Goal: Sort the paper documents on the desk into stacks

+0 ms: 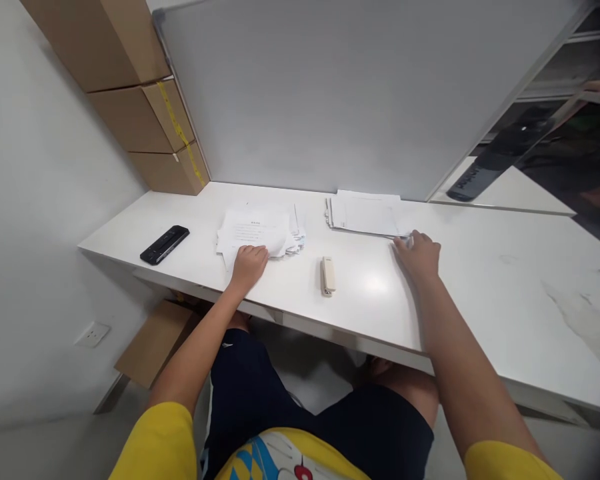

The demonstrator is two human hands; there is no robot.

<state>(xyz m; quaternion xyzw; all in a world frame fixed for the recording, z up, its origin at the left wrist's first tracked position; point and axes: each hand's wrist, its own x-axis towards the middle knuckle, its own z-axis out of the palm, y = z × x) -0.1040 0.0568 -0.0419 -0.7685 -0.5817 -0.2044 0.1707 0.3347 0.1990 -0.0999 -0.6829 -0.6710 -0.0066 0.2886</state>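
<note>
My left hand [251,265] is at the front edge of a loose, uneven pile of printed papers [253,227]. Its fingers are curled over the top sheet, which bends up slightly beside them; the thumb is hidden. To the right, a neater stack of papers [365,212] lies against the foot of the upright board. My right hand [419,255] is closed at that stack's near right corner, thumb and fingertips on the paper edge. Between the two hands, closer to me, a cream stapler [328,276] rests on the white table, touched by neither hand.
A black phone [165,245] lies on the table [480,267] at the left. Cardboard boxes [165,170] are stacked at the back left corner beside the whiteboard [320,93]. A dark bottle [480,170] is at the back right. An open carton [155,340] stands below the table.
</note>
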